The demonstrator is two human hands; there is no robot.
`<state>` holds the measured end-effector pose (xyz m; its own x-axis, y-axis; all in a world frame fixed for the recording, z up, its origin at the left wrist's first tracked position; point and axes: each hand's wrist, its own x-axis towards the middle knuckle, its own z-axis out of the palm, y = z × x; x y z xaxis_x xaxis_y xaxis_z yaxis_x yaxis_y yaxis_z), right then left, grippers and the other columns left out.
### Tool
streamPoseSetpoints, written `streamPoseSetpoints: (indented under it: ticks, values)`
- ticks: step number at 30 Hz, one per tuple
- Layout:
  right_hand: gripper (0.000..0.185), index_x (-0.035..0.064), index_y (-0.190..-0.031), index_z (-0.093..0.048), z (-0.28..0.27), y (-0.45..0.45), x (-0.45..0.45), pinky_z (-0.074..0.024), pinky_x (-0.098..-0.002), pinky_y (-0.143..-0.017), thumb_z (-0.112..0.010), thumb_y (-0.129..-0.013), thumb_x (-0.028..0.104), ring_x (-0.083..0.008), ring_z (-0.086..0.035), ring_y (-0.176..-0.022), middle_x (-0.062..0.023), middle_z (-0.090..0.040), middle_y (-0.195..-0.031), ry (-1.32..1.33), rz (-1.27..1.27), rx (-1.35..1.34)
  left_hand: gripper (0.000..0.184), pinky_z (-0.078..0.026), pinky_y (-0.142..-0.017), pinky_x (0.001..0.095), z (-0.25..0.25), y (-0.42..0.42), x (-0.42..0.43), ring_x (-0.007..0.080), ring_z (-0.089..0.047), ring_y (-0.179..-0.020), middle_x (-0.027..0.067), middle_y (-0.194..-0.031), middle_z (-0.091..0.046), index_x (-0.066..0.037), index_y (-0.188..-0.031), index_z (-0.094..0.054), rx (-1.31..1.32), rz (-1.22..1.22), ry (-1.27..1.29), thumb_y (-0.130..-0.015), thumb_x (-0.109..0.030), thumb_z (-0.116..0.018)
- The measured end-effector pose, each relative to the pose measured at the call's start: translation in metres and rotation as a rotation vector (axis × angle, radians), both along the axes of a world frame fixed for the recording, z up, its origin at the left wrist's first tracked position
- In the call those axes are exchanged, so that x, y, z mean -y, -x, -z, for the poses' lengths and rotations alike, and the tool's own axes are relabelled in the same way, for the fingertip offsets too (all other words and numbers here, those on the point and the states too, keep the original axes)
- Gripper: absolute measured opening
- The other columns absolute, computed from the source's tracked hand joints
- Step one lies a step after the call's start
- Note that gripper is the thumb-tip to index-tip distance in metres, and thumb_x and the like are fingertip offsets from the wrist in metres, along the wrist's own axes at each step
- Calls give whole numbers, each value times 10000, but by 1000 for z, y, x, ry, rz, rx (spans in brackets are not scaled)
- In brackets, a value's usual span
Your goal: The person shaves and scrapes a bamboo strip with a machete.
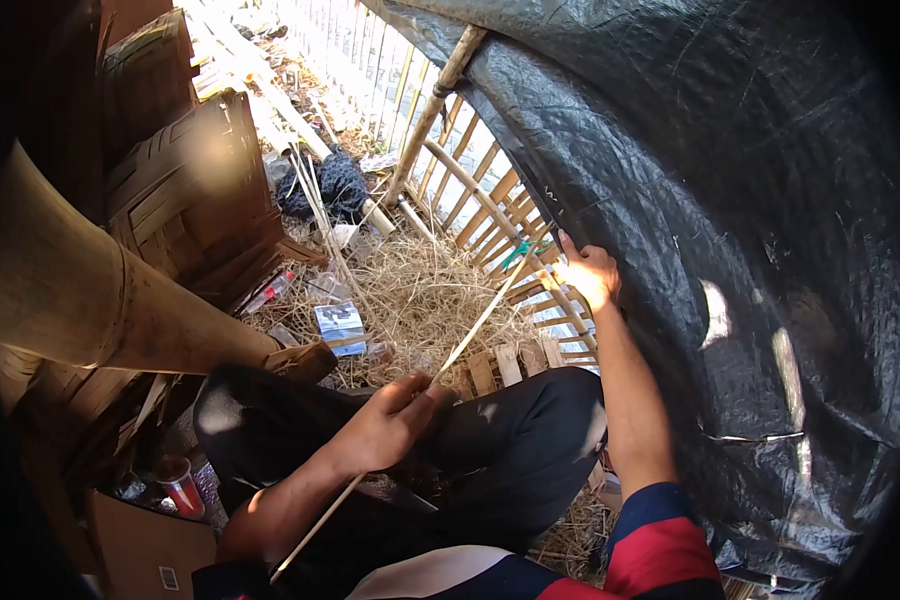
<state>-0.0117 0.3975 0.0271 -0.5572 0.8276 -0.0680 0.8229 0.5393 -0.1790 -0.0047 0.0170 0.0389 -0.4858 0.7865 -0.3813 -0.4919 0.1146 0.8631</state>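
A long, thin bamboo strip (481, 322) runs slantwise across my lap, from the lower left up toward the bamboo slats. My left hand (395, 425) is closed around it at about its middle, above my crossed legs. At the strip's far upper end is my right hand (592, 275), arm stretched out beside the black tarp (730, 200). Its fingers are bent in and appear to pinch the strip near the tip, though the exact contact is hard to make out. A green tie (515, 256) shows on the slats just left of that hand.
Woven bamboo baskets (195, 190) and a thick bamboo pole (100, 290) crowd the left side. Bamboo shavings (420, 285) cover the ground ahead, with a blue-and-white packet (341, 328) among them. A slatted bamboo fence (460, 180) stands beyond. Cardboard (150, 545) and a red cup (180, 487) sit lower left.
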Motion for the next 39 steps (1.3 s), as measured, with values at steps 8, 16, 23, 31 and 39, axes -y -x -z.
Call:
streamPoseSetpoints:
  ticks: [8,16,23,31,39]
  values:
    - [694,99,-884,-714,2,-22,-10,-472,-444,-886,-518,-749,751,-376,-602,-1066,-189,-656,-1089,36,196,-68,193,-440,-665,322,-10,16,16,188,-569,-752,149,-831,-580,13,-1036,-544,-451,139,142,-971,-164,-504]
    - [681,136,-877,-722,27,-25,-35,-482,-432,-850,-551,-713,774,-318,-635,-1018,-127,-689,-1027,10,240,-20,219,-469,-722,357,-19,31,25,385,-628,-834,245,-852,-618,41,-1090,-548,-545,17,206,-945,-122,-533]
    - [635,143,-1036,-690,1,-16,-7,-475,-415,-917,-575,-751,698,-315,-603,-1089,-134,-672,-1083,118,62,8,180,-469,-651,431,-2,29,18,428,-601,-753,243,-811,-610,35,-1012,-536,-784,-5,255,-933,-126,-542]
    - [685,49,-1043,-669,11,-2,6,-513,-381,-837,-569,-775,671,-272,-642,-1035,-136,-687,-1036,-141,-126,338,123,-431,-563,557,17,26,27,447,-584,-654,235,-652,-591,-33,-961,-487,-1040,39,389,-909,-128,-545]
    - [595,74,-1027,-676,22,-11,0,-525,-373,-814,-647,-743,596,-238,-666,-969,-123,-690,-1022,-244,-194,355,132,-439,-532,541,12,31,36,443,-582,-616,240,-669,-592,-11,-994,-488,-1086,-35,290,-900,-90,-534]
